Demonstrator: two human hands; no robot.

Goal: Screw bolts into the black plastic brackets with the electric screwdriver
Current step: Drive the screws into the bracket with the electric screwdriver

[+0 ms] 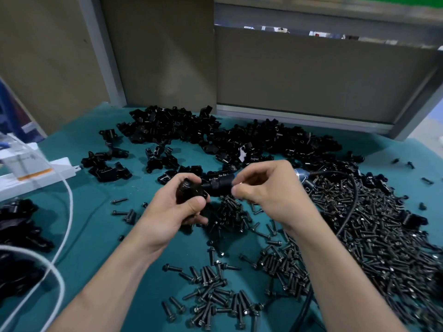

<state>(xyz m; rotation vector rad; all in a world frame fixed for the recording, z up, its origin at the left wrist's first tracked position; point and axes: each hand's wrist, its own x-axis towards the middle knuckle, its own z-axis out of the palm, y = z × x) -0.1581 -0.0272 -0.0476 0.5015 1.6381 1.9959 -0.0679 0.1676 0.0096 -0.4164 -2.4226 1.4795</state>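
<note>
Left hand (177, 212) grips black bracket (191, 191) mid-frame — right hand (266, 188) curled round the screwdriver (219, 185), tip at the bracket. Loose bolts (383, 236) heaped lower right.

The left hand (182, 207) grips a black bracket (189, 190), and its fingers cover most of the bracket, so the shape cannot be made out. The right hand (268, 185) grips the electric screwdriver (220, 185) and hides its body; only the black nose and blue rear show. Bit and bolt at the joint: not discernible. The bolt heap (383, 236) is cut off at the right edge. The dark parts (16, 221) at the left edge are blurred and cropped.
</note>
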